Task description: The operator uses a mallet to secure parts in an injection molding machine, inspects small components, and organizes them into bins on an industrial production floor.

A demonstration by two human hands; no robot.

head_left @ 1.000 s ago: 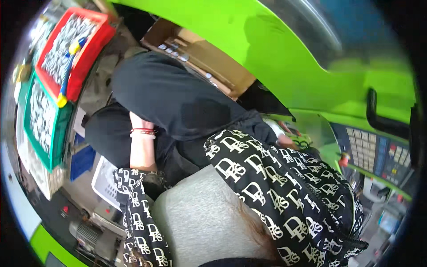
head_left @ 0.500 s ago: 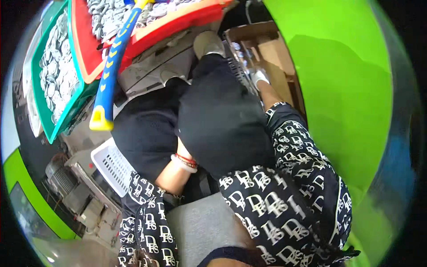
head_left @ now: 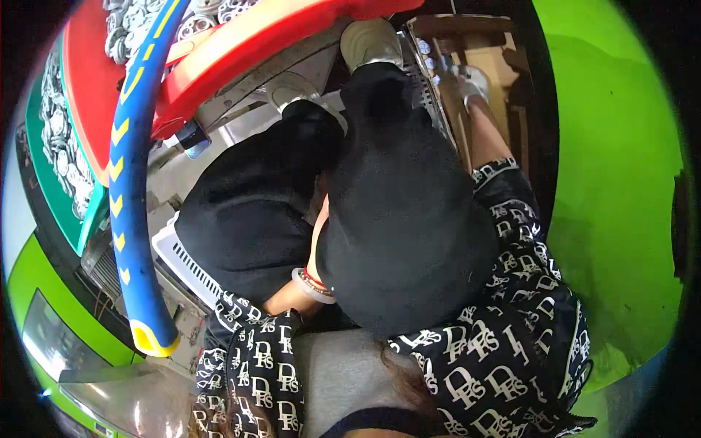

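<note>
My right hand, in a whitish glove, reaches into a brown cardboard box beyond my right knee. Small pale round pieces lie along the box's left side near it, but its fingers are too unclear to tell what they touch. My left forearm, with red and white bracelets at the wrist, runs in between my black-trousered legs. A thigh covers most of my left hand, so its fingers are hidden.
A blue tool handle with yellow marks juts toward me over a red bin of grey metal parts. Left of it stands a green bin with similar parts. A white slotted basket sits by my left leg; a green panel rises at right.
The view has shifted, so the box and my right hand appear farther right and higher. The blue handle looks larger and reaches lower. My left arm stays between my legs.
</note>
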